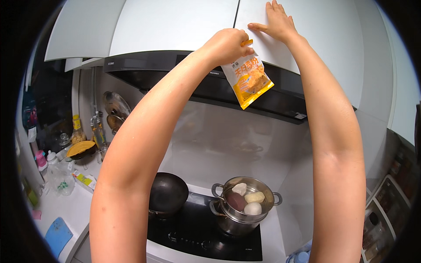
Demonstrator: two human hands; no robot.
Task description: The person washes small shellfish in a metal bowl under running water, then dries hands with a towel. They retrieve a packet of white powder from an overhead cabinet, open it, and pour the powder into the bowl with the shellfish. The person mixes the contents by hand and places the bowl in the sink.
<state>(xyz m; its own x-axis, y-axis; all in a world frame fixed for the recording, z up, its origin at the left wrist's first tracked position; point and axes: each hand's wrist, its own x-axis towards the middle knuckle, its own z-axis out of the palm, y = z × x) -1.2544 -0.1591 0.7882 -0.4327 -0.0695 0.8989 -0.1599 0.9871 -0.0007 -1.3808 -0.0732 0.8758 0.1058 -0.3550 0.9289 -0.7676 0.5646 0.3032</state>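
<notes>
My left hand (232, 46) grips the top edge of a white and yellow plastic food packet (251, 79), which hangs in front of the black range hood (184, 65). Higher and to the right, my right hand (278, 21) lies with spread fingers against a white cabinet door (329, 36), holding nothing. A thin dark gap separates this door from the neighbouring white cabinet door (171, 26). Below, a stainless steel steamer pot (241, 220) stands on the black cooktop (197, 230); its upper tier holds several pale pieces and one reddish-brown piece of food (235, 201).
A dark wok (167, 194) sits on the cooktop's left side. The left counter (62, 210) bears a plastic bag (61, 179), a blue cloth or mat (58, 235), jars and a yellow-lidded bottle (78, 130). Pot lids (115, 105) lean at the back. A jar rack (378, 227) stands at right.
</notes>
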